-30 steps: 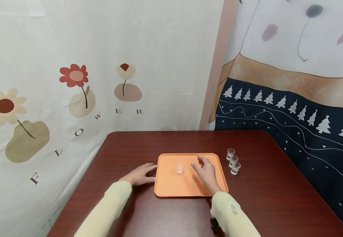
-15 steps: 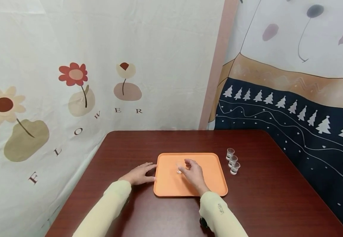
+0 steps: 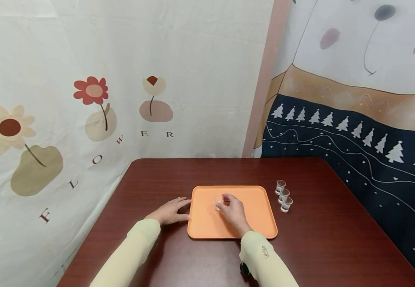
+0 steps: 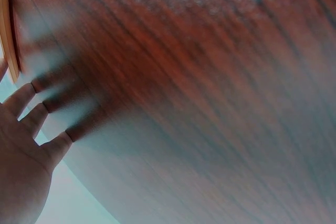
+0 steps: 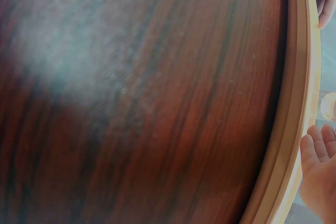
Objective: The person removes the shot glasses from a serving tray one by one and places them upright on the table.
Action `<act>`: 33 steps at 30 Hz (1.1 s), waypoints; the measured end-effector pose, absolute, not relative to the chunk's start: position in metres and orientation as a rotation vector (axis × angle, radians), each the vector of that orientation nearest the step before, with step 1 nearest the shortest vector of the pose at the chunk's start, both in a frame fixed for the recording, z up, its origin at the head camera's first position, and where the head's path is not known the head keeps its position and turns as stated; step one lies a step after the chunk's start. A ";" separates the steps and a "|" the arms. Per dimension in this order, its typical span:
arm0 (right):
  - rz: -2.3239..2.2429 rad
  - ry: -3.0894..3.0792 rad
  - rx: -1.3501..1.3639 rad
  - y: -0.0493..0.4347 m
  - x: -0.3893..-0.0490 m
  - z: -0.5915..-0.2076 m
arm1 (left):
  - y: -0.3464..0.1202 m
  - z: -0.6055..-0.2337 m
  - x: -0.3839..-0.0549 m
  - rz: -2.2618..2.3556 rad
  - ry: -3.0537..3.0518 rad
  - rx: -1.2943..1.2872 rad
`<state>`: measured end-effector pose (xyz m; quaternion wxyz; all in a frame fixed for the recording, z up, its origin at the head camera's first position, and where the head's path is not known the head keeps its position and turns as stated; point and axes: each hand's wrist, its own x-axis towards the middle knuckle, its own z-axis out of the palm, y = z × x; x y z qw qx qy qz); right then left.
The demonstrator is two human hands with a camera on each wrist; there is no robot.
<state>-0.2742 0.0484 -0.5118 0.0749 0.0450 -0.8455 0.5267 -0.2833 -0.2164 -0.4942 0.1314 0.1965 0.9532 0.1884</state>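
Note:
A small clear shot glass (image 3: 217, 204) stands on the orange tray (image 3: 207, 227), left of its middle. My right hand (image 3: 233, 210) reaches over the tray and pinches the glass between thumb and fingers, partly covering it. At the edge of the right wrist view, the glass (image 5: 329, 106) shows just beyond the fingers. My left hand (image 3: 169, 211) lies at the tray's left edge, fingers spread and fingertips right at the rim. The left wrist view shows its extended fingers (image 4: 35, 119) near the tray's rim (image 4: 7, 30).
Three more clear shot glasses (image 3: 283, 195) stand in a slanted row on the dark red-brown table (image 3: 178, 171), right of the tray. Behind the table hangs a pale cloth printed with flowers (image 3: 200, 79), and a dark blue printed one (image 3: 300, 137) hangs to the right.
My right hand has moved left across the tray to the shot glass, and its thumb and fingers have closed around it. The left hand has stayed at the tray's edge.

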 end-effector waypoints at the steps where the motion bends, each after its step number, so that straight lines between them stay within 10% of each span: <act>1: 1.573 -2.535 0.144 0.048 -0.274 -0.512 | -0.216 -0.494 -0.283 0.548 2.768 0.573; 33: 1.606 -2.398 -0.094 0.091 -0.273 -0.494 | -0.217 -0.500 -0.289 0.548 2.774 0.586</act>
